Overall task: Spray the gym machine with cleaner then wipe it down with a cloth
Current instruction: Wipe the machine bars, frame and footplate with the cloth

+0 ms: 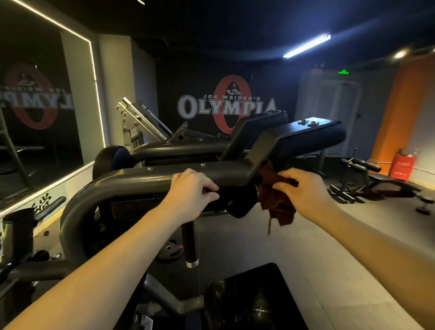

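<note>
The gym machine (126, 180) is a dark curved steel frame with two raised black shoulder pads (312, 139) at its far end. My left hand (193, 188) grips the frame's upper bar near the middle, fingers curled over it. My right hand (302, 188) holds a brown cloth (277, 207) against the bracket under the nearer pad; part of the cloth hangs down below the hand. No spray bottle is in view.
A black handle post (190, 243) with a chrome tip hangs under the frame. A black seat pad (252, 303) lies below. Weight plates (170, 250) lie on the floor, a mirror wall (34, 107) stands left, and a bench (375, 181) stands right.
</note>
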{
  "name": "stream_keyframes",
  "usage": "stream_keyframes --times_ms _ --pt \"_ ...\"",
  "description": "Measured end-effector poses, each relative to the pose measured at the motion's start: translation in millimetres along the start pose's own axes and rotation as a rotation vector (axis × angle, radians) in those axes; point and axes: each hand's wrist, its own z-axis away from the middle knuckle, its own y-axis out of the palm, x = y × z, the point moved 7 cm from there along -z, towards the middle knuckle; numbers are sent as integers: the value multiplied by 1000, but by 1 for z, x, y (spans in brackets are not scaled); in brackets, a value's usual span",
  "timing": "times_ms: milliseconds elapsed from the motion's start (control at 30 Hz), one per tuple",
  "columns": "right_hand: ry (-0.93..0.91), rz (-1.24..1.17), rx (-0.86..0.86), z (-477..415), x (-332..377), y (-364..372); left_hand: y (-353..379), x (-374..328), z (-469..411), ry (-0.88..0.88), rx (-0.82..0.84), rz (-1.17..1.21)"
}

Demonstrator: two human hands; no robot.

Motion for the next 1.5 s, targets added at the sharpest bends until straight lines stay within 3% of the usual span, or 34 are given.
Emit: stream_keyframes --times_ms 133,200,367,600,900,1133,1300,1500 --pt "334 -583 -182 21 -27 39 5 8 -1 -40 -86 18" --pt "406 -859 -271 28 -29 74 6 8 -1 -30 -93 25" --pt "532 -1140 -550 45 -26 117 10 15 -4 -57 -29 90" --pt "663 -1189 -606 60 -12 128 5 18 -3 -73 8 211" --pt "711 -1201 -424 73 35 169 1 24 0 -165 21 362" --pt "653 -1085 -160 73 54 178 2 28 0 -166 83 426" --pt "745 -1137 -306 72 22 140 2 25 1 -114 63 404" --pt "726 -1073 -451 85 11 76 5 22 0 -56 72 292"
